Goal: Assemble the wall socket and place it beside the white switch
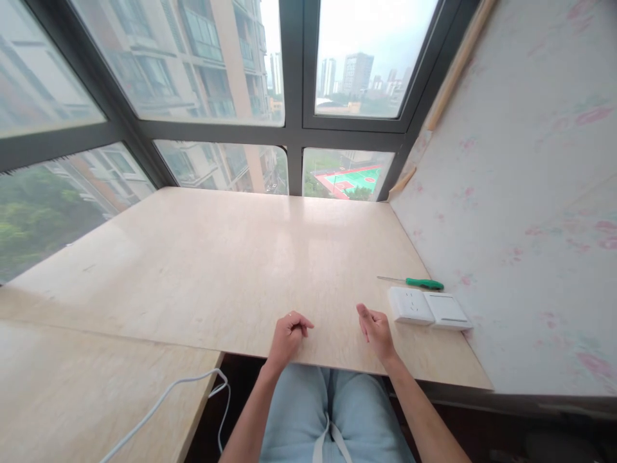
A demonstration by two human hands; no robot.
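My left hand (290, 337) rests near the front edge of the pale, marble-patterned tabletop (231, 257), its fingers curled in with nothing visible in them. To its right, my right hand (376, 328) is closed in a loose fist, thumb upward, and nothing shows in it. Just beyond that hand sit a white wall socket (411, 305) and a white switch plate (447, 310), side by side and touching. Behind them lies a screwdriver (424, 283) with a green handle, its thin metal shaft pointing left. Neither hand touches these things.
A white cable (164, 397) runs over the lower surface edge (120, 373) at the left and hangs down. The flower-patterned wall (506, 193) bounds the right side. Dark-framed windows (294, 135) close off the back and left. My legs (299, 411) are below the front edge.
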